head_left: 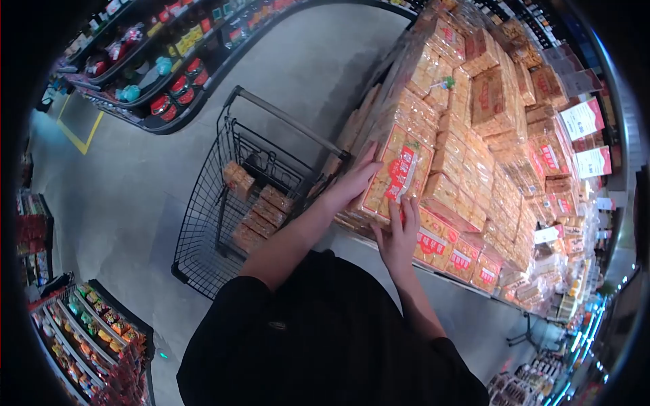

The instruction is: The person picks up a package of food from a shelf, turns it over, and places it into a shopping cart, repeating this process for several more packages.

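Note:
A large clear-wrapped snack package point(399, 172) with a red label and golden pieces showing sits at the near left corner of a tall stacked display. My left hand point(357, 181) lies against its left side, fingers along the edge. Against the lower front, my right hand point(399, 230) has its fingertips on the wrap near the label and its thumb by the bottom edge. Similar packages point(437, 240) stand just below and to the right of it. Part of the left palm is hidden by the angle.
A black wire shopping cart point(203, 203) stands left of me, with several wrapped snack packs point(261, 220) inside. White price signs point(582, 120) hang at the display's right. Curved store shelves point(169, 101) run along the back left; a snack rack point(95, 331) stands at lower left.

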`<action>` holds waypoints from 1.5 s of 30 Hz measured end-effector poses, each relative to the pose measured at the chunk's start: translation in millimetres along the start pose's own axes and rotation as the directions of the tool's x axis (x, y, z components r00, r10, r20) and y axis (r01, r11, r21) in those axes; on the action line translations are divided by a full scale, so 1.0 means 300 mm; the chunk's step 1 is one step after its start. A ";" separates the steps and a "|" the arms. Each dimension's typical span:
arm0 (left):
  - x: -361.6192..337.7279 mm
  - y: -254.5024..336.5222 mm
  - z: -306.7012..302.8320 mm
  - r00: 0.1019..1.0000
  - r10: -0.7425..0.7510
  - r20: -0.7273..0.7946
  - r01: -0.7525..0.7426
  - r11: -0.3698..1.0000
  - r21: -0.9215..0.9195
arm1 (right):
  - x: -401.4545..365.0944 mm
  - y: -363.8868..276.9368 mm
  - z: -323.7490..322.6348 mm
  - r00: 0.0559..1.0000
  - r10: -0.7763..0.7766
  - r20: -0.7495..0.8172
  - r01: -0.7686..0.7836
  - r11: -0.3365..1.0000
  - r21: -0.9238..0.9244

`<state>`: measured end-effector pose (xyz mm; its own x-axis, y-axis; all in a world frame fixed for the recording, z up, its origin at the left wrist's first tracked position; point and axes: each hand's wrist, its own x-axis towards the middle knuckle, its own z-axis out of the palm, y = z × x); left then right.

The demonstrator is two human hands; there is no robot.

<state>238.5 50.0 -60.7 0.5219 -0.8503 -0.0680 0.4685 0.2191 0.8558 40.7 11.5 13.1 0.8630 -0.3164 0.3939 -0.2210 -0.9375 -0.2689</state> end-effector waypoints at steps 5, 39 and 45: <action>0.017 0.006 -0.009 0.999 0.033 -0.003 -0.032 0.981 0.194 | 0.037 -0.057 -0.011 0.998 0.070 0.004 -0.070 0.997 -0.043; -0.360 -0.899 -1.699 0.400 -0.268 -0.876 0.523 0.852 -0.022 | -0.275 -0.199 -0.008 0.567 0.650 0.506 -0.809 0.554 0.196; -0.430 -0.842 -1.718 0.449 -0.297 -0.843 0.755 0.631 0.180 | -0.288 -0.200 -0.027 0.545 0.622 0.562 -0.821 0.532 0.208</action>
<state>420.3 351.1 -532.4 0.6962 -0.0437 -0.7165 0.5608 -0.5900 0.5809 -24.1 93.7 2.3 0.5884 -0.6742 -0.4463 -0.7316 -0.2089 -0.6490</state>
